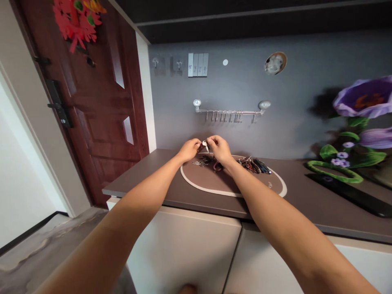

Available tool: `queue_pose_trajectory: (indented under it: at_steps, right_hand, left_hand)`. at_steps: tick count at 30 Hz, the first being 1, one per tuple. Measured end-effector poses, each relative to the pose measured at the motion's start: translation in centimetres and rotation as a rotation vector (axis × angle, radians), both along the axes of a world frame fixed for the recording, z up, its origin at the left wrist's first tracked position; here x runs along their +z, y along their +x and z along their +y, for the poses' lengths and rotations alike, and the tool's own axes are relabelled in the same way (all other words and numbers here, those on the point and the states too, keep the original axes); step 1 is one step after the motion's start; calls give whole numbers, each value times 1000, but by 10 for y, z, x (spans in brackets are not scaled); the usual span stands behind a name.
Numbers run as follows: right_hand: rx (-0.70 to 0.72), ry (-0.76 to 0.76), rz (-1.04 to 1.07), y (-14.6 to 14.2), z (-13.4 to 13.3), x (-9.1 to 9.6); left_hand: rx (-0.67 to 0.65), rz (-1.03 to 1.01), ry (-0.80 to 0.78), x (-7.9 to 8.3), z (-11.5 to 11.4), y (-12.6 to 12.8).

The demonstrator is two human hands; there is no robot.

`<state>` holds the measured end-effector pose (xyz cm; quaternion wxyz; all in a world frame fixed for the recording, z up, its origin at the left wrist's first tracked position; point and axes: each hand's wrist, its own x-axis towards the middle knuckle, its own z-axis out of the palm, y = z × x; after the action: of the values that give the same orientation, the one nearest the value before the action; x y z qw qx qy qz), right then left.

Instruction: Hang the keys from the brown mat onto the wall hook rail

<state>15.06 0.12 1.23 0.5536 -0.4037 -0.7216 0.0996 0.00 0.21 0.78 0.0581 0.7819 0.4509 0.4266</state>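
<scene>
A small bunch of metal keys (206, 145) hangs between my two hands, above an oval brown mat with a pale rim (211, 190). My left hand (190, 150) pinches it from the left side. From the right, the fingertips of my right hand (219, 148) close on the same bunch. Below my hands, loose keys (199, 162) lie on the mat. Farther right on the mat sits a heap of key rings and dark fobs (255, 165), partly behind my right forearm.
A clear rail with several hooks (230, 112) is fixed to the grey wall above the mat. Purple artificial flowers (364, 98) and a long black object (352, 194) occupy the counter's right side. A dark red door (104, 102) stands left, and a dark shelf (260, 20) overhangs the counter.
</scene>
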Motion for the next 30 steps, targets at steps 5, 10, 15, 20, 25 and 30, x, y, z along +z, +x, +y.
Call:
queue_pose_trajectory:
  at_steps: [5,10,15,20,25,30]
  right_hand:
    - [14,17,-6,1,-1,1]
    - [59,-2,60,0,-5,3]
    - [122,-29,176,-1,-5,4]
    - [164,-127,207,1,-4,1]
    - [231,-193,260,-1,-3,-3]
    - [216,-189,366,-7,-1,-2]
  left_hand:
    - [-15,-110,58,4,-2,3]
    - [-137,-182,50,8,-9,6]
    - [-277,-305,-86,4,-11,10]
    - [-296,-501,-134,3,-6,12]
    - [-303,-618,-148,3,-1,11]
    - [-310,-684,-124,2,2,12]
